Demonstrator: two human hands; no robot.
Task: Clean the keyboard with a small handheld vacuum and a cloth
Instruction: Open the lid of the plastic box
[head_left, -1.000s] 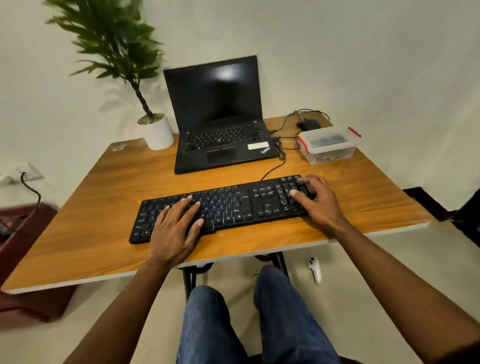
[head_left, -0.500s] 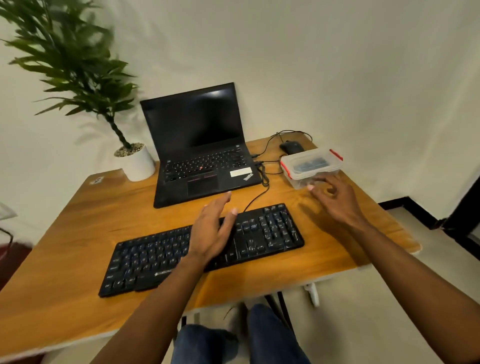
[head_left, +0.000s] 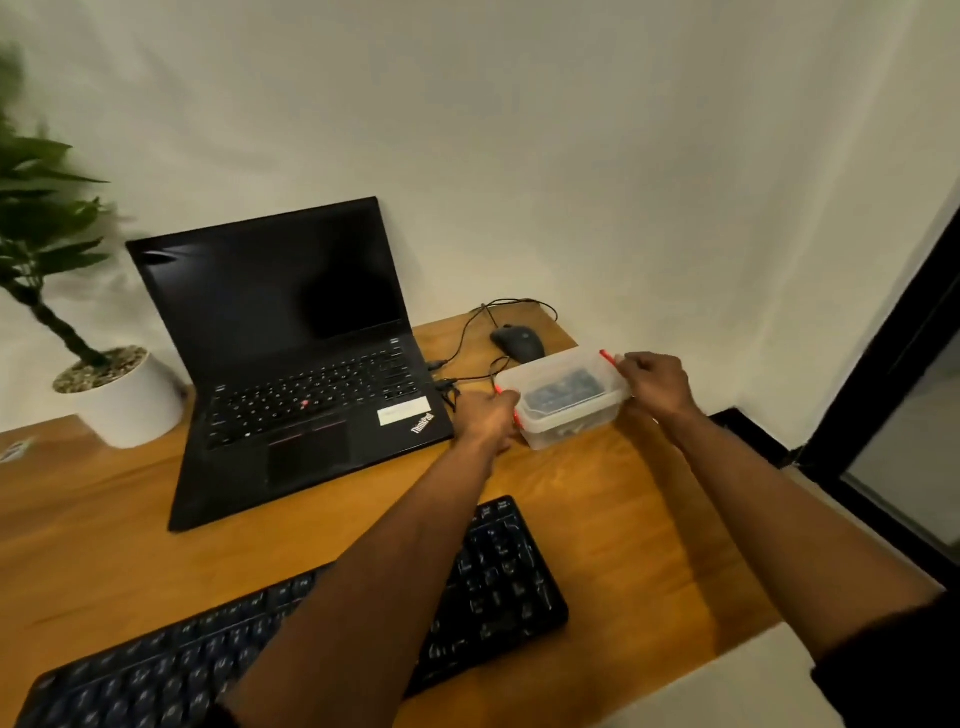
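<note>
The left forearm hides the middle of the keyboard (head_left: 498, 587), whose near left end runs off the bottom edge. The plant (head_left: 36, 218) is blurred and cut by the left edge. Through the clouded plastic box (head_left: 563, 402), the bluish contents cannot be identified.

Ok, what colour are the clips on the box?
Red, on the clear box; the head view shows them best.

A home-office desk is suggested — an open ThinkPad laptop (head_left: 306, 364) at 11 o'clock on a wooden desk (head_left: 639, 499), a wired mouse (head_left: 519, 343) at 1 o'clock, a potted plant (head_left: 104, 384) at 10 o'clock, a plain wall behind.
</note>
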